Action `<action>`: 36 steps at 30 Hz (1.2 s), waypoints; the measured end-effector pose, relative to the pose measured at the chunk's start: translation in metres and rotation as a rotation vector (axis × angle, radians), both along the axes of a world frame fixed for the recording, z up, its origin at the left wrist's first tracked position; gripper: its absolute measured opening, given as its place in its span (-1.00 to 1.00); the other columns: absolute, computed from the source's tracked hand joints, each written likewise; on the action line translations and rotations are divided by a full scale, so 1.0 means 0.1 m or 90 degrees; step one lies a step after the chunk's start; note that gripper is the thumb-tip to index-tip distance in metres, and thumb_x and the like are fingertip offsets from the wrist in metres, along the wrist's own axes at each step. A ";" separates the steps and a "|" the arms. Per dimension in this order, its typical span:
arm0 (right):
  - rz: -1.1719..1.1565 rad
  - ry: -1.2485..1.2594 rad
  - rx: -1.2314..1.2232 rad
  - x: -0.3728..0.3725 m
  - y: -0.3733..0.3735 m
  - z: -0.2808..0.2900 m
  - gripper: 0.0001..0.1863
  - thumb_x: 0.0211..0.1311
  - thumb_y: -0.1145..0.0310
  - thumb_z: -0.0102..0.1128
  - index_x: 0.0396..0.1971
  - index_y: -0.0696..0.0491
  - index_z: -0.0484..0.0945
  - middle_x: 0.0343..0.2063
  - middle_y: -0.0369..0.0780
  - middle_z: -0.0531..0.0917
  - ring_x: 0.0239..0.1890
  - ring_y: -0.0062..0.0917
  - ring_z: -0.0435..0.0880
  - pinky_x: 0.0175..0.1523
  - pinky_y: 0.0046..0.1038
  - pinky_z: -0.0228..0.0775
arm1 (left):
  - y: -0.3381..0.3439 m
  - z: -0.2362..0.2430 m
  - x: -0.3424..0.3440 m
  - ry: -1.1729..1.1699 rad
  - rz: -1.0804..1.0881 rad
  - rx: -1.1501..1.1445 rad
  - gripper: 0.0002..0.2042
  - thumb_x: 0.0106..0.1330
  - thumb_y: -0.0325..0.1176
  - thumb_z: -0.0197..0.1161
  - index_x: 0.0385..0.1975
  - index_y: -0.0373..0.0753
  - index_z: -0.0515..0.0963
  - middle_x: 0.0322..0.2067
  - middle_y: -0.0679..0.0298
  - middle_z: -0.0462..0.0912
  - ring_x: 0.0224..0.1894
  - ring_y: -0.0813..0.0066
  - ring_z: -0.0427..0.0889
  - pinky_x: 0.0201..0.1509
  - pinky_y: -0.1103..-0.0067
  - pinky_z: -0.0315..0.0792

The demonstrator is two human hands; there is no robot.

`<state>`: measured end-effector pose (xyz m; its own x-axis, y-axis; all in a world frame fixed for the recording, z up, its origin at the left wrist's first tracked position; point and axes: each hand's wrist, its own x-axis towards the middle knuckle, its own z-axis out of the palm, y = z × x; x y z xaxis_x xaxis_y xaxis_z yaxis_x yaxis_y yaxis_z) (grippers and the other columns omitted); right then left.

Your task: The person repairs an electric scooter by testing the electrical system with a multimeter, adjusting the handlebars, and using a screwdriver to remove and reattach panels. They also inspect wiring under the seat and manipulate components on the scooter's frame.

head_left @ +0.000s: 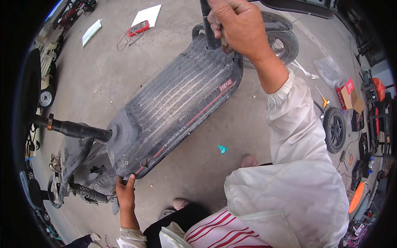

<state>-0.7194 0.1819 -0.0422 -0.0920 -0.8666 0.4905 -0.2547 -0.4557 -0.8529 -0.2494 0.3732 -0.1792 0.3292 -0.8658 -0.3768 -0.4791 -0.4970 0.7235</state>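
A dusty black electric scooter stretches across the floor, its ribbed footboard [178,95] edged with a red stripe. Gripping the footboard's lower left corner is my left hand [126,194], thumb on the edge and the other fingers partly hidden beneath. At the far end, my right hand [242,27] is closed around the dark front post [211,39]; some of its fingers are hidden. Near the left end rises a black seat post [78,129]. Below it show a coil spring [91,192] and part of a dusty wheel [105,182]. The front wheel [284,46] stands beyond my right wrist.
A red multimeter [138,28] with leads lies by a white sheet [149,14]. On the right are a loose wheel [334,130], an open cardboard box [352,99], a yellow-handled screwdriver [324,101] and a clear plastic bag [330,71]. A teal scrap [222,149] lies near my feet.
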 end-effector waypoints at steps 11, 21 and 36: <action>-0.002 0.372 -0.238 0.55 0.20 -0.42 -0.63 0.11 0.05 0.33 -0.51 0.06 0.48 -0.56 -0.17 0.60 -0.48 -0.25 0.66 -0.40 -0.28 0.49 | -0.16 0.51 -0.53 0.156 -0.031 -0.165 -0.87 0.38 -0.36 0.12 -0.19 -0.23 0.46 -0.45 0.42 0.43 -0.49 0.70 0.32 -0.40 0.69 0.29; 0.077 0.429 -0.193 0.80 0.24 -1.08 -0.52 -0.07 -0.01 0.43 -0.37 0.04 0.45 -0.49 -0.21 0.64 -0.38 -0.29 0.71 -0.39 -0.26 0.50 | -0.07 -1.24 -1.95 0.400 -0.249 0.376 -0.88 0.31 -0.44 0.15 -0.22 -0.30 0.54 -0.33 0.27 0.58 -0.28 0.45 0.56 -0.14 0.53 0.46; 0.035 0.349 -0.198 0.54 0.20 -1.27 -0.76 0.05 0.30 0.25 -0.33 0.09 0.47 -0.33 -0.20 0.55 -0.17 -0.33 0.60 -0.10 -0.33 0.44 | -1.46 0.85 -2.54 -0.382 -0.603 -0.451 -0.47 0.29 -0.35 0.28 0.24 -0.34 0.30 0.01 -0.12 0.46 -0.03 -0.04 0.56 -0.02 0.36 0.50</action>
